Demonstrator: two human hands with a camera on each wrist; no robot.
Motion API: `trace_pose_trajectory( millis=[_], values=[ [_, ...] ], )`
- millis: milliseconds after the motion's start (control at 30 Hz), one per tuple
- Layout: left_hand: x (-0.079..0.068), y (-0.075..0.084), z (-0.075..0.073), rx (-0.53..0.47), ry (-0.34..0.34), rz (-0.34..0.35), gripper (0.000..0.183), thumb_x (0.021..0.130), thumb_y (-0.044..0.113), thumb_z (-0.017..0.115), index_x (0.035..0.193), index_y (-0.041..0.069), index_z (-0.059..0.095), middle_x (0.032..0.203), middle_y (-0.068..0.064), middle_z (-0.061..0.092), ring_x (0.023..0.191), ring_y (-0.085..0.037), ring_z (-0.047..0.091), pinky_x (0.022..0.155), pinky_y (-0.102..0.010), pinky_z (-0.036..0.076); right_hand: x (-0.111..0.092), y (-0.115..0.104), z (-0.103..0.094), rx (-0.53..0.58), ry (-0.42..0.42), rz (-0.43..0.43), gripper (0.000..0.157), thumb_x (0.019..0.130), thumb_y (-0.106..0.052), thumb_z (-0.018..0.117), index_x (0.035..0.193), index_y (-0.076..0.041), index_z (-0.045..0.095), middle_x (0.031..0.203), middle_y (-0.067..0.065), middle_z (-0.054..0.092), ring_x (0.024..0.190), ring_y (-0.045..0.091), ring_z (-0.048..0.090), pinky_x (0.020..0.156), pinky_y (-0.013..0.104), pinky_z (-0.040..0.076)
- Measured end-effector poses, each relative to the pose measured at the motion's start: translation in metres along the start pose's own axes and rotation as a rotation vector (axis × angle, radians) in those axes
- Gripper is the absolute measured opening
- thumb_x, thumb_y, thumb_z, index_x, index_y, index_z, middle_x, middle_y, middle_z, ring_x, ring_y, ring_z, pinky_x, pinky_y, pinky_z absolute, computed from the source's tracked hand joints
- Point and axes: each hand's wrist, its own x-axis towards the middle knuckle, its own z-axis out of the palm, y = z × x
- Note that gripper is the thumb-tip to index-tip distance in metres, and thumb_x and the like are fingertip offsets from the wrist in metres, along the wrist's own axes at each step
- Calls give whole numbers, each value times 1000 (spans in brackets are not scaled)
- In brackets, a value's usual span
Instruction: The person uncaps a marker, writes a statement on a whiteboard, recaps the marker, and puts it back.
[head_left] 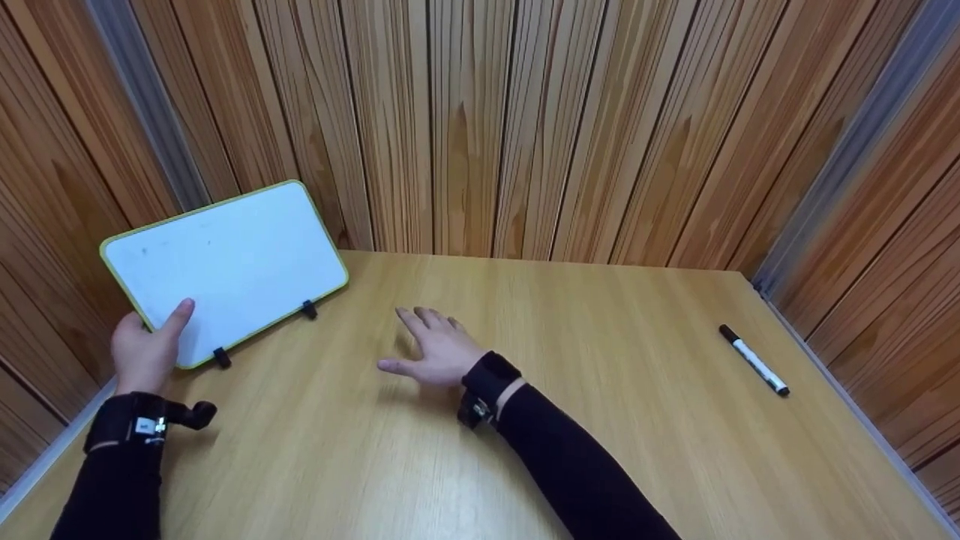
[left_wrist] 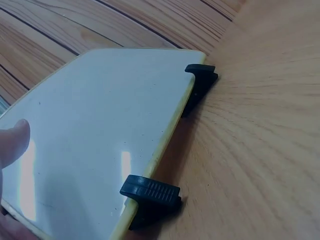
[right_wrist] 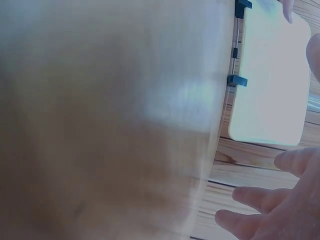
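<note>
A small whiteboard (head_left: 232,262) with a yellow-green rim leans back at the left of the table, its lower edge held in two black stand clips (head_left: 221,358). My left hand (head_left: 146,345) grips its lower left edge, thumb (left_wrist: 14,142) flat on the white face and the other fingers hidden behind. Over the middle of the table is my right hand (head_left: 439,351), fingers spread and holding nothing, to the right of the board. In the right wrist view its fingers (right_wrist: 262,197) show below the whiteboard (right_wrist: 272,75).
A marker pen (head_left: 754,360) with a black cap and white barrel lies at the right of the table (head_left: 585,360). Wood-plank walls (head_left: 480,127) rise behind and on both sides. Grey strips (head_left: 847,142) run down the corners.
</note>
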Motion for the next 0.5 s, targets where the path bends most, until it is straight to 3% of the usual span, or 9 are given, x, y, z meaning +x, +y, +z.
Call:
trace_pose_trajectory(
  millis=[100,200,500],
  values=[
    [3,-4,-2,-78,-11,-17,63,101,65,73,144,24,56,125,11,54,111,-12,48,100,-32,41,7,-5,1,-6,-5,-17,104,103,-80,56,180,-20,20,181,20,28,168,36,25,136,59,19],
    [4,-7,-4,-164,-14,-49,43,99,58,80,127,34,57,120,14,55,109,-10,48,98,-31,42,15,-9,2,-4,-10,-24,104,103,-80,56,180,-20,21,181,20,29,168,35,26,136,59,19],
    [9,-9,0,-291,-61,-102,44,94,45,90,124,33,61,116,18,62,108,-6,53,88,-21,47,38,-6,2,-16,-34,-2,104,103,-81,56,180,-21,20,181,18,28,168,33,25,136,57,22]
  ],
)
